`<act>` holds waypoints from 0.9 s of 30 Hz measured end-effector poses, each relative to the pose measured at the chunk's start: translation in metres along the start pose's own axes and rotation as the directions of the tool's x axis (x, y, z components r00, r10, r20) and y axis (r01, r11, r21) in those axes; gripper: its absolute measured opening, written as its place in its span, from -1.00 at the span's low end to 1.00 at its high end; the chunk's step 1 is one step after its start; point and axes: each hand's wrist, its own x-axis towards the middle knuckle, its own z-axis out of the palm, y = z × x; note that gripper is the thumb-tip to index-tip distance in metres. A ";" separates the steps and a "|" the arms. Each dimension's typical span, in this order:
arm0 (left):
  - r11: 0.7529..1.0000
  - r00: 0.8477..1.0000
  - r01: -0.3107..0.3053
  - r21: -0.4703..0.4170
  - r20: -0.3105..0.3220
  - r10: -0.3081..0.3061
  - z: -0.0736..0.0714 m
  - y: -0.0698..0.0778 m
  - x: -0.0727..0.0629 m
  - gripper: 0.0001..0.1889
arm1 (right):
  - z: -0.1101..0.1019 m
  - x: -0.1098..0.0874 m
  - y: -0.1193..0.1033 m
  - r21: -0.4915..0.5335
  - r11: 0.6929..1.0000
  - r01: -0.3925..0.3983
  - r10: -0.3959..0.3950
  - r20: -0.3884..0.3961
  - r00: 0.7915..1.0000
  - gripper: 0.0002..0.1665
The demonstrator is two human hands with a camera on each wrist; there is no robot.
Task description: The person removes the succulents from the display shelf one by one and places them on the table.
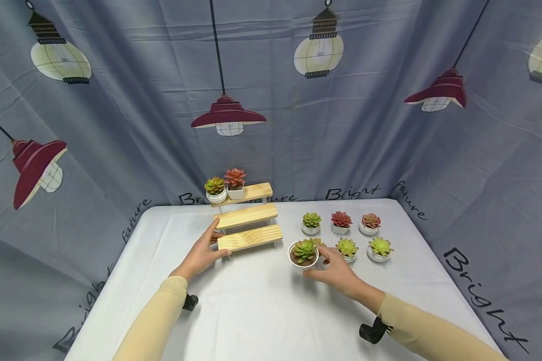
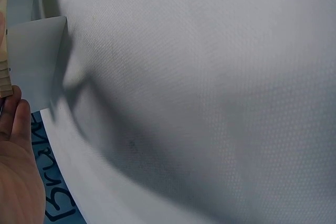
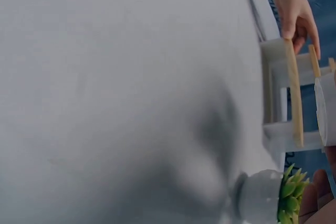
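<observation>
A three-tier wooden shelf stand (image 1: 250,237) with white side supports stands at the back left of the table. My left hand (image 1: 203,254) grips its left end, thumb by the lowest board and fingers by the middle one. My right hand (image 1: 336,273) holds a green succulent (image 1: 304,251) in a white pot by the pot's right side, above the table. In the right wrist view that white pot (image 3: 326,109) shows at the right edge. Partly hidden behind it is another potted succulent (image 1: 317,241). On the top board sit a yellow-green succulent (image 1: 215,186) and a red succulent (image 1: 235,179).
Right of the stand, several potted succulents stand in two rows, among them a green one (image 1: 311,220), a red one (image 1: 341,219), a pinkish one (image 1: 370,221) and a light green one (image 1: 380,246). A grey printed curtain (image 1: 271,150) hangs behind the white table (image 1: 253,311).
</observation>
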 end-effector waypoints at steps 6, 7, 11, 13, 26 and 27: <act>1.000 1.000 -0.006 -0.001 -0.002 0.006 0.000 0.000 0.000 0.17 | 0.002 -0.011 0.013 -0.030 1.000 0.000 0.000 0.020 1.000 -0.09; 1.000 1.000 -0.006 0.000 0.000 0.006 0.000 0.000 0.000 0.17 | 0.002 -0.013 0.015 -0.035 0.999 0.006 -0.006 0.022 1.000 -0.11; 1.000 1.000 -0.001 0.002 0.001 0.001 0.000 0.000 0.000 0.17 | 0.005 -0.018 0.026 -0.044 0.999 0.015 -0.014 0.030 0.999 -0.13; 1.000 1.000 -0.001 0.005 0.001 0.001 0.000 0.000 0.001 0.17 | 0.007 -0.020 0.031 -0.046 0.999 0.004 -0.003 0.034 0.999 -0.12; 1.000 1.000 -0.004 0.004 -0.005 0.004 0.000 -0.002 0.001 0.18 | 0.006 -0.028 0.046 -0.056 0.994 -0.090 0.091 0.024 0.996 -0.02; 1.000 1.000 -0.005 0.006 -0.006 0.005 0.000 -0.002 0.001 0.18 | 0.006 -0.029 0.048 -0.061 0.994 -0.093 0.095 0.021 0.995 -0.01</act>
